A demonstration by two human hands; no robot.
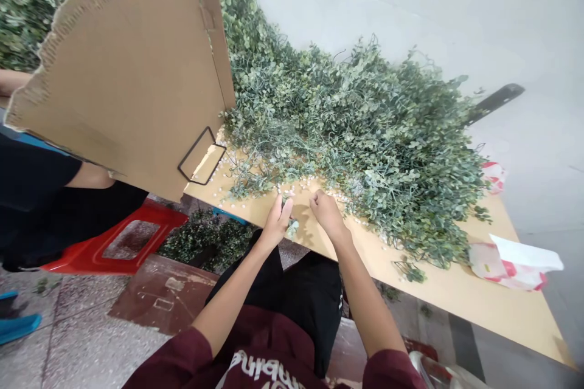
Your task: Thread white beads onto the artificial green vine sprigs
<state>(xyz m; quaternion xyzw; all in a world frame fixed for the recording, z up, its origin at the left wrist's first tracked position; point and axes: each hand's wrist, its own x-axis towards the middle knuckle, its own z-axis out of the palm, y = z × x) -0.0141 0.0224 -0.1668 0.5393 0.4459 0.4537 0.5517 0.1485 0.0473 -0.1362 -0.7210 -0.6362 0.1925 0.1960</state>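
My left hand (pixel 276 219) is closed in a pinch on a small green leafy sprig (pixel 292 228) at the near edge of the wooden table (pixel 479 304). My right hand (pixel 325 209) is curled into a loose fist just to its right, its fingers pressed together on something I cannot make out. Both hands sit at the foot of a big heap of green artificial foliage (pixel 365 134). Small white beads (pixel 255 182) lie scattered on the table around them.
A large torn cardboard sheet (pixel 128 73) stands at the table's left end. Another person in dark clothes (pixel 55 194) sits on a red stool (pixel 128 243) at left. Red-and-white plastic bags (pixel 515 264) lie at the right. More foliage (pixel 205 237) lies on the floor.
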